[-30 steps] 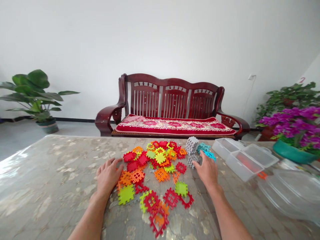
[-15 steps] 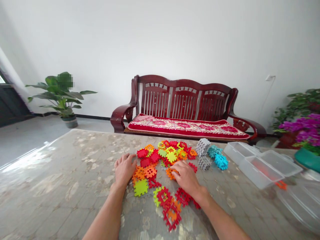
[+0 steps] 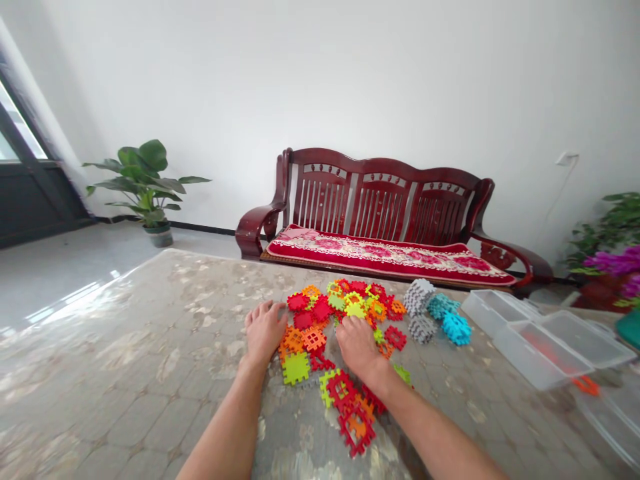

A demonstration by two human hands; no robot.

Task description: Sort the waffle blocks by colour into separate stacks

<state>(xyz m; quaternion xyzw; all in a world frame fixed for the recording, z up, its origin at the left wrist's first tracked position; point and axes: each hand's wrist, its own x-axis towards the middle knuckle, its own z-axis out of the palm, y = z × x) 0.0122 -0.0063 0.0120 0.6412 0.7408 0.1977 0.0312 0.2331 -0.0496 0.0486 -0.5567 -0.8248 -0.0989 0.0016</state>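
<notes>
Flat notched plastic pieces in red, orange and lime green lie in a loose pile on the table [image 3: 200, 347]. My left hand [image 3: 267, 331] rests at the pile's left edge, fingers apart, beside a red piece [image 3: 298, 302] and orange pieces [image 3: 293, 340]. Over the middle of the pile, my right hand [image 3: 357, 342] has its fingers curled together just below a lime piece [image 3: 355, 307]; what they hold, if anything, is hidden. Nearer me are a lime square [image 3: 297, 368] and overlapping red frames [image 3: 357, 430].
Grey stacks [image 3: 419, 297] and blue stacks [image 3: 457, 328] of pieces stand right of the pile. An open clear plastic box [image 3: 540, 353] with something orange-red inside is farther right. A wooden bench [image 3: 380, 200] stands behind the table.
The view has turned slightly left. My right hand has shifted left relative to the pile and its fingers have curled in; orange, red and lime pieces now show to its right. My left hand stays beside the pile.
</notes>
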